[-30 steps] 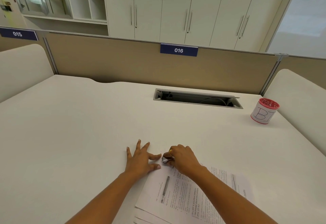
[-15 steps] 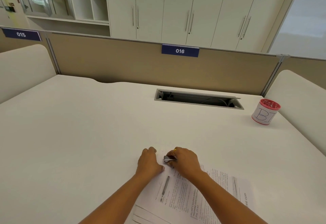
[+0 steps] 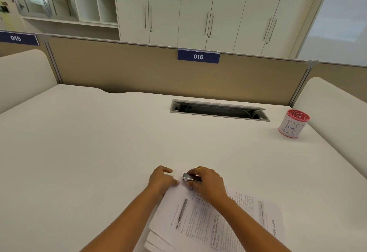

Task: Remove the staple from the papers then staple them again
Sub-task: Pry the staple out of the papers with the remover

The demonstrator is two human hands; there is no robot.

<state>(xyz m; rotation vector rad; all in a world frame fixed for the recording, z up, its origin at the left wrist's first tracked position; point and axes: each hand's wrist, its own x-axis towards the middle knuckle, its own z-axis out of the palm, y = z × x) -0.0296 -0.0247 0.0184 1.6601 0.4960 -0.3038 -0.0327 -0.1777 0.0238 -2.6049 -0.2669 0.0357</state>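
A stack of printed papers (image 3: 214,224) lies on the white desk (image 3: 99,152) near its front edge. My right hand (image 3: 208,184) grips a small silver stapler (image 3: 188,178) at the papers' far corner. My left hand (image 3: 161,180) has its fingers curled and pinches that same corner of the papers just left of the stapler. The staple itself is too small to see.
A red and white cup (image 3: 294,123) marked with letters stands at the back right. An open cable slot (image 3: 218,110) is set into the desk's far side. A tan partition (image 3: 139,69) with a blue 016 label (image 3: 198,56) closes the back.
My left hand went from lying flat with spread fingers on the papers to curled fingers at the corner. My right hand stayed on the stapler.
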